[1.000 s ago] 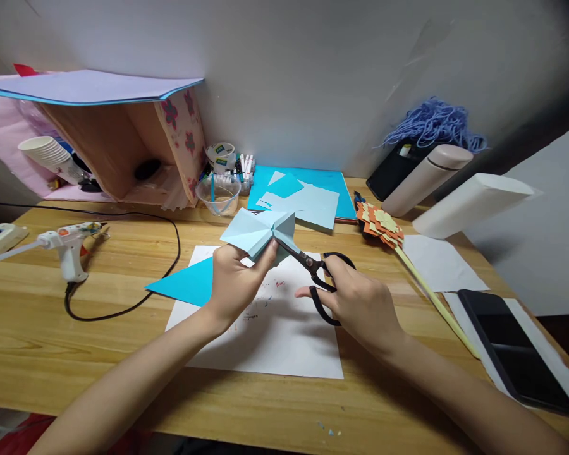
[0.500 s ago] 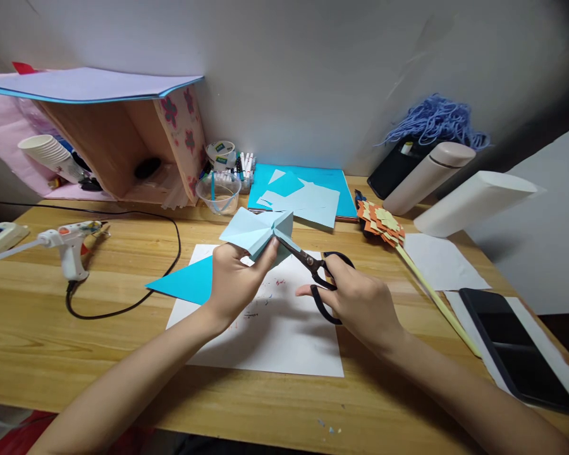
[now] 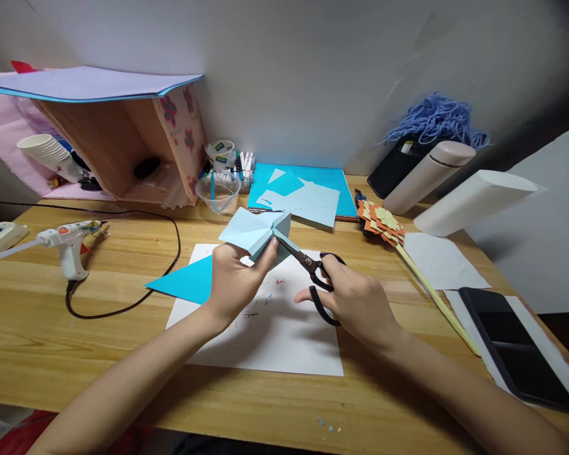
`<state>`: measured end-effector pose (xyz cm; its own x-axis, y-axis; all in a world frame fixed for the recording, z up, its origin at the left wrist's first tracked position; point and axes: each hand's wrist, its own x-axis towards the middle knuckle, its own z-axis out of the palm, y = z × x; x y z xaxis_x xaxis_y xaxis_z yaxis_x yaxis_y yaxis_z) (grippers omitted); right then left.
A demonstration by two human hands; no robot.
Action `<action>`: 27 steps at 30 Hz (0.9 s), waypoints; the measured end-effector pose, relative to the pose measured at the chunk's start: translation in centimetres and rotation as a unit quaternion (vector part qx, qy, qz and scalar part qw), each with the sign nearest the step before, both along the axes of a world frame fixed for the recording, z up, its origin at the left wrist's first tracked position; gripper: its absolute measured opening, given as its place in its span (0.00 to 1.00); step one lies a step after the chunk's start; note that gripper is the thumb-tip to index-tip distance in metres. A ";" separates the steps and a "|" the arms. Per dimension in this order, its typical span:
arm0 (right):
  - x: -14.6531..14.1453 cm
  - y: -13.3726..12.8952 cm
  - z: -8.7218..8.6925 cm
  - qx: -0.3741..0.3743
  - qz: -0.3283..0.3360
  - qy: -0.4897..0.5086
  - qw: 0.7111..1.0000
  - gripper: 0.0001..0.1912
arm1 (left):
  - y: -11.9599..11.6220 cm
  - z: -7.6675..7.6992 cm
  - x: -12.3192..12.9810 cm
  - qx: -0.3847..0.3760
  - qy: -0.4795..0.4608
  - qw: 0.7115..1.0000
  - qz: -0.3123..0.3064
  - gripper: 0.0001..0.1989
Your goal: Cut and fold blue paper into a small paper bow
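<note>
My left hand (image 3: 239, 278) pinches a folded piece of light blue paper (image 3: 249, 229) between thumb and fingers, above the desk. My right hand (image 3: 360, 297) grips black-handled scissors (image 3: 308, 260), with fingers through the loops. The blades point up and left, and their tips meet the paper close to my left thumb. Whether the blades are fully closed is hidden by the paper. Beneath both hands lies a white sheet (image 3: 275, 347) with small coloured marks. A bright blue paper triangle (image 3: 184, 282) rests partly on that sheet, partly behind my left hand.
A glue gun (image 3: 71, 246) with a black cord stands at left, before an open box (image 3: 109, 139). Behind are a clear plastic cup (image 3: 219, 193) and blue papers (image 3: 322, 199). At right lie a paper flower (image 3: 382, 222), a phone (image 3: 516, 344) and a bottle (image 3: 429, 177).
The scissors and my right hand have shifted very slightly left, and the handles have come a little closer together. My left hand keeps its hold on the paper.
</note>
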<state>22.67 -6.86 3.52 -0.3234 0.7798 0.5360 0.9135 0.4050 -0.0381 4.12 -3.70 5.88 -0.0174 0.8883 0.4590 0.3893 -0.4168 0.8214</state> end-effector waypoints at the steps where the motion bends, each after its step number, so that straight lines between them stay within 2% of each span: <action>1: 0.0 0.0 0.0 -0.006 0.001 0.002 1.000 0.28 | 0.0 0.0 0.0 0.000 0.001 1.000 -0.001 0.10; 10: -0.1 0.0 -0.3 -0.027 0.012 0.012 0.999 0.27 | 0.0 0.0 0.1 -0.004 -0.012 1.000 -0.008 0.09; 22: -0.1 0.1 -0.5 -0.008 -0.003 -0.017 1.000 0.27 | 0.3 -0.4 0.1 -0.024 -0.013 1.000 -0.006 0.11; 25: -0.3 0.1 -0.7 -0.020 -0.011 -0.021 1.000 0.29 | 0.9 -1.0 0.0 -0.024 -0.031 0.999 -0.019 0.11; 27: -0.2 0.5 -1.1 -0.039 -0.009 -0.027 0.999 0.29 | 1.8 -2.0 -0.4 -0.037 -0.052 0.998 -0.027 0.11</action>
<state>22.48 -6.37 2.40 -0.3359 0.8244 0.4556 0.9223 0.3860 -0.0185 3.67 -1.86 3.89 -0.0130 0.9209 0.3895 0.2801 -0.3706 0.8856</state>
